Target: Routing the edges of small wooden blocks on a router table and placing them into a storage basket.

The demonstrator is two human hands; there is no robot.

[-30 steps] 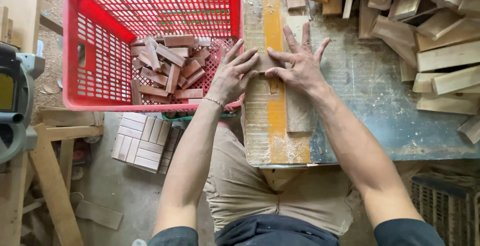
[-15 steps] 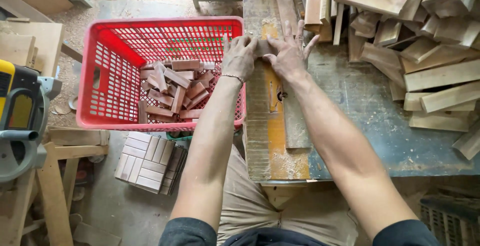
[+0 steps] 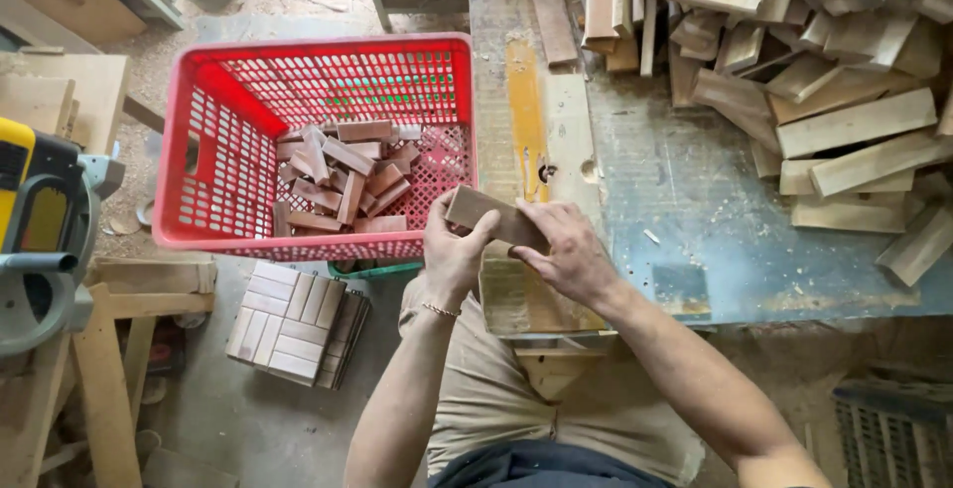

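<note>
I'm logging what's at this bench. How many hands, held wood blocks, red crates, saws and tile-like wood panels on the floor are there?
Hands: 2, left hand and right hand
Held wood block: 1
Red crate: 1
Saw: 1
Wood panels on the floor: 1 stack, layers hard to count
Total: 6

A single camera, worn on the person's head, looks almost straight down over the lap and forearms. It sits close: the left hand (image 3: 452,255) and right hand (image 3: 568,250) fill the middle of the frame at arm's reach. The red plastic crate (image 3: 204,165) serves as landmark, lying left of centre. The surface (image 3: 695,200) stretches right of the crate to the frame's edge; the floor shows below and left of the crate.
</note>
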